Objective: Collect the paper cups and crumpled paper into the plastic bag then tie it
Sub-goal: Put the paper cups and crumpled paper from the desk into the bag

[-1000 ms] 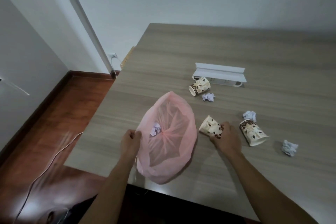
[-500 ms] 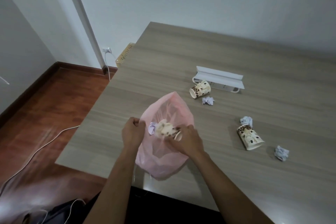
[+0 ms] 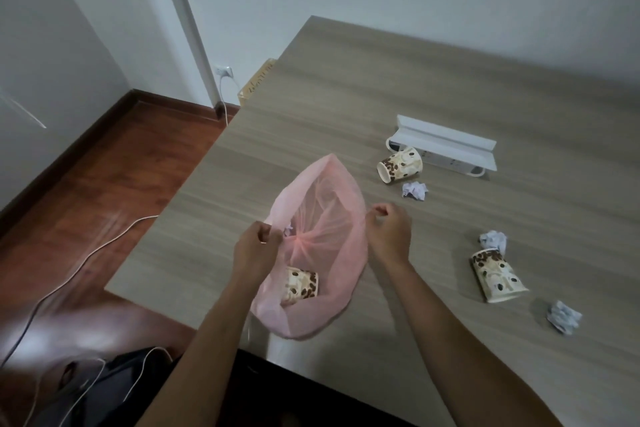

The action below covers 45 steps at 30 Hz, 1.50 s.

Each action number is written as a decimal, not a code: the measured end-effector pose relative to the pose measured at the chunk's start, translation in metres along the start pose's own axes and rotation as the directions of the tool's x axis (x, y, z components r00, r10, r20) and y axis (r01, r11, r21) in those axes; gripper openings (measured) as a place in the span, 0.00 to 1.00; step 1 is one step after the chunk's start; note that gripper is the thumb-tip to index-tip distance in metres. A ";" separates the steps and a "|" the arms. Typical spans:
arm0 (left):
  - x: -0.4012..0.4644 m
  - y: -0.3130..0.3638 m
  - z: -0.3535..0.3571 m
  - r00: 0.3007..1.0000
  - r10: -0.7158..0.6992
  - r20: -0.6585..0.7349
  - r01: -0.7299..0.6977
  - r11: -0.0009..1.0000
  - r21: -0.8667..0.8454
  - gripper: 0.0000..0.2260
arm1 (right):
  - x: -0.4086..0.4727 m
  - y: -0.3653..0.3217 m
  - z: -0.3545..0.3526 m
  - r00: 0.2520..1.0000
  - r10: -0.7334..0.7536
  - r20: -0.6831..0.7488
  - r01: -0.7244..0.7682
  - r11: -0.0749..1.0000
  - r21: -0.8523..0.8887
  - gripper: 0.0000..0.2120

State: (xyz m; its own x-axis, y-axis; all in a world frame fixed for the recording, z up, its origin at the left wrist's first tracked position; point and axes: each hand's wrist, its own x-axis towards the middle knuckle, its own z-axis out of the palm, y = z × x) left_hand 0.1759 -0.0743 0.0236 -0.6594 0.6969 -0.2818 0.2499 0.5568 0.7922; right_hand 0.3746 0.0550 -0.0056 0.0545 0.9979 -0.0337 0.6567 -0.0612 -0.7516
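A pink plastic bag (image 3: pixel 341 204) lies open on the wooden table (image 3: pixel 381 87) near its front left edge. My left hand (image 3: pixel 254 246) pinches the bag's left rim. Inside the bag lie a coffee-bean-patterned paper cup (image 3: pixel 301 285) and a crumpled paper (image 3: pixel 288 229). My right hand (image 3: pixel 389 230) hovers just right of the bag, fingers loosely curled and holding nothing. A second cup (image 3: pixel 400 168) lies on its side further back, with a paper ball (image 3: pixel 414 190) beside it. A third cup (image 3: pixel 497 276) lies at the right between two paper balls (image 3: pixel 493 240) (image 3: pixel 563 316).
A white angled bracket on a power strip (image 3: pixel 446 146) rests behind the far cup. To the left the table edge drops to a red wooden floor with white cables (image 3: pixel 86 260). A wall socket (image 3: pixel 223 72) sits at the back left.
My right hand picked up the near cup, dropped it into the bag and pulled back out to the right. My left hand kept hold of the bag's rim.
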 end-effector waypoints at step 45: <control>-0.001 0.012 -0.001 0.986 -0.090 0.141 0.144 0.888 -0.436 0.05 | 0.120 -0.027 -0.002 0.978 -0.194 0.080 0.209 0.868 -0.451 0.24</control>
State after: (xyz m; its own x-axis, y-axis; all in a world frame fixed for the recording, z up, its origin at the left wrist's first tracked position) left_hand 0.1793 -0.0689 0.0339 -0.5726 0.7006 -0.4257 -0.1820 0.3977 0.8993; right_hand 0.3651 0.1767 0.0121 -0.1344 0.9891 0.0596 0.9206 0.1469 -0.3618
